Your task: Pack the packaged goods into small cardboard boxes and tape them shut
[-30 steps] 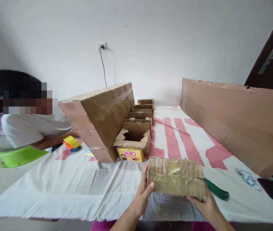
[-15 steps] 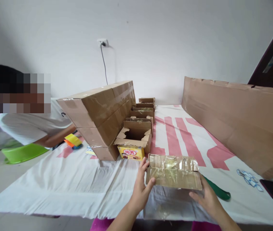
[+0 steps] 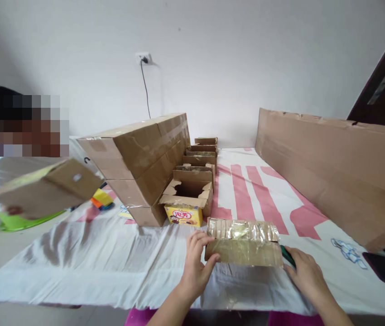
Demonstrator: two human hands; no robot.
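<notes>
A small cardboard box (image 3: 243, 252) covered with shiny clear tape lies in front of me at the table's near side. My left hand (image 3: 197, 258) grips its left end, with the thumb on the near face and the fingers at the back edge. At the box's right end, my right hand (image 3: 303, 269) closes over a long green tool (image 3: 287, 256) that lies on the cloth. Only a short stretch of the tool shows; its far end is hidden by the box, so its kind is unclear.
A yellow snack box (image 3: 184, 216) stands before a row of open cartons (image 3: 194, 190). Stacked long boxes (image 3: 151, 154) rise on the left, a cardboard panel (image 3: 335, 167) on the right. At left, another person holds a carton (image 3: 46, 190) above a green basin (image 3: 12, 222).
My right hand has left the box's right end and come down onto the green tool. My left hand stays on the box. The other person has lifted a carton into view.
</notes>
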